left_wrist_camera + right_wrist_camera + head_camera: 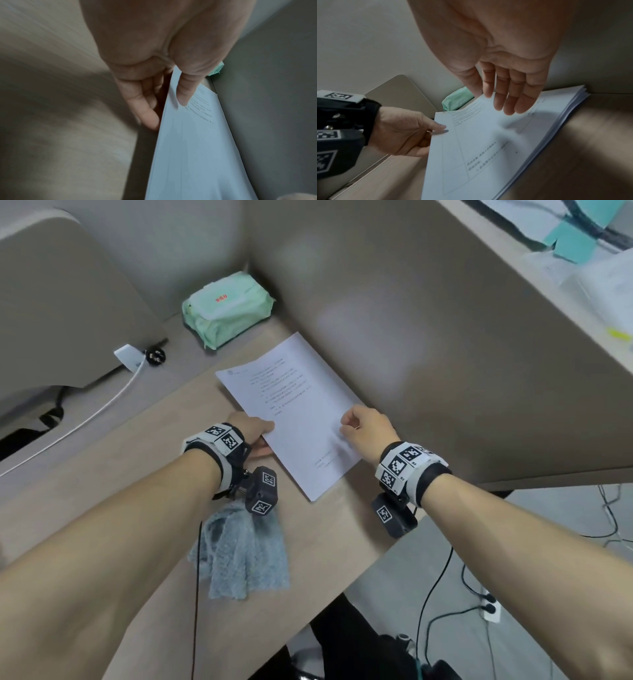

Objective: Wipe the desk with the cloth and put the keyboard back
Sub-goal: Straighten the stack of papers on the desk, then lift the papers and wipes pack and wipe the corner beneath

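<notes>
A stack of printed paper point(294, 409) lies on the wooden desk point(120, 508) against the partition. My left hand point(267, 436) pinches its left edge, thumb point(183, 94) on top and fingers point(149, 115) underneath. My right hand point(349, 426) is over the stack's right side, its fingers point(510, 102) straight above the top sheet point(479, 148); I cannot tell whether they touch it. The blue-grey cloth point(243, 556) lies crumpled on the desk below my left wrist, held by neither hand. No keyboard is in view.
A green pack of wipes point(226, 309) sits in the back corner. A white plug point(128, 357) with its cable lies at the left. The grey partition point(445, 354) bounds the desk on the right. Beyond the desk's near edge are floor cables and a power strip point(491, 607).
</notes>
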Motion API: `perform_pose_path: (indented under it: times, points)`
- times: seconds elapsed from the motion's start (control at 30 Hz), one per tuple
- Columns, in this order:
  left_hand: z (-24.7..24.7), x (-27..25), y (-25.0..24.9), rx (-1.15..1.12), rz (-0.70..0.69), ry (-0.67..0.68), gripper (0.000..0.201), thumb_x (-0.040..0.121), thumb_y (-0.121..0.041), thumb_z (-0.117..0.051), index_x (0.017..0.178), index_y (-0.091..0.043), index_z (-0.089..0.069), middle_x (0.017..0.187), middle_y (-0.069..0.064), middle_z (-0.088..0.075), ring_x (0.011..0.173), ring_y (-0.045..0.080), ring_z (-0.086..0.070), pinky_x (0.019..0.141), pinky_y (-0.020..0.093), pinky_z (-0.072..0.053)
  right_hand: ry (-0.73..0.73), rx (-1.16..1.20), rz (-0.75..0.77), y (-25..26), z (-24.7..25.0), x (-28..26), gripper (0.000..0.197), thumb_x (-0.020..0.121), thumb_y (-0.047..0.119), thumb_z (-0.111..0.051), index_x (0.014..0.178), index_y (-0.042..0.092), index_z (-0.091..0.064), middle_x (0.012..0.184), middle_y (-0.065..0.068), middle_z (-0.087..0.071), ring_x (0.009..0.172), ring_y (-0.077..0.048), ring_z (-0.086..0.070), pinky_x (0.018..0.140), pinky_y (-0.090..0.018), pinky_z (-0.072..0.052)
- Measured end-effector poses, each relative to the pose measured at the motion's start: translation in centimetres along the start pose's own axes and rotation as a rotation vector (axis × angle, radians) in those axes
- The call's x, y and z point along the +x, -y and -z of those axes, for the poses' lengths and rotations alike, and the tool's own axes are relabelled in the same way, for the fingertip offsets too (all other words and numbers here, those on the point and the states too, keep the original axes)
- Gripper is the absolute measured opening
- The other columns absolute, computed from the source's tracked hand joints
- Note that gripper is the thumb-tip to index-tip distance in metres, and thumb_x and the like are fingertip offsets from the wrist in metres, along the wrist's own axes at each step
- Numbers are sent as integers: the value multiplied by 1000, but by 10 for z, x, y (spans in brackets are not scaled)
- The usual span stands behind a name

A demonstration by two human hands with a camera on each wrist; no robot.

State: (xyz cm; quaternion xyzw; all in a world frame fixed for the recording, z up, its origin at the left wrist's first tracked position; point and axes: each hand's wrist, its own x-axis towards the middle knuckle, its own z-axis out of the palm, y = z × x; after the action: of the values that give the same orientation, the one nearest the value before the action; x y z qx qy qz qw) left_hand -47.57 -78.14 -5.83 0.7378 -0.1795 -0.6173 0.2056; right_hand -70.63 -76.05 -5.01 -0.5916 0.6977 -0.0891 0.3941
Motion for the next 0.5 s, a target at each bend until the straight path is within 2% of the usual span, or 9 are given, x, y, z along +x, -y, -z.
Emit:
perform_pose_path:
  times: [0.07,0.17,0.27,0.33,0.4,0.5]
  points:
    - [7,-4,1,13,-16,-28,11,89,-6,-62,99,-9,-61,89,12,-71,75,23,-69,66,39,-61,9,-8,25,5,-5,-5,11,90,19,-58,98,14,-63,97,1,-65,90,-20,-57,78,-29,-44]
    - [23,-13,3,38,-46,-48,3,92,-10,-60,90,-7,-58,80,9,-66,67,19,-64,57,31,-58,50,-20,60,19,-19,-12,9,88,19,-58,96,15,-61,96,1,-64,93,-23,-58,76,-29,-42]
    - [49,-22,11,22,-88,-73,15,93,-3,-54,81,-12,-53,76,9,-60,63,20,-59,44,23,-52,105,-42,89,40,-37,-25,11,87,19,-60,98,16,-62,99,0,-65,94,-23,-58,77,-29,-43]
    - [72,-25,21,-3,-149,-102,14,91,1,-52,88,-12,-54,75,10,-58,59,19,-56,40,21,-47,166,-67,129,57,-54,-39,14,87,22,-63,99,17,-61,101,0,-66,94,-22,-59,77,-28,-43]
    - [96,-26,32,-26,-225,-149,14,91,-2,-53,101,-11,-54,80,10,-62,60,17,-59,40,20,-47,299,-161,205,74,-74,-56,23,85,28,-68,105,19,-62,104,-1,-66,97,-22,-61,76,-26,-41]
    - [134,-30,51,-78,-290,-193,12,94,-5,-51,104,-10,-55,82,8,-63,60,15,-60,40,18,-46,553,-473,369,95,-113,-86,55,81,51,-70,125,22,-54,118,-6,-57,103,-28,-60,85,-33,-47]
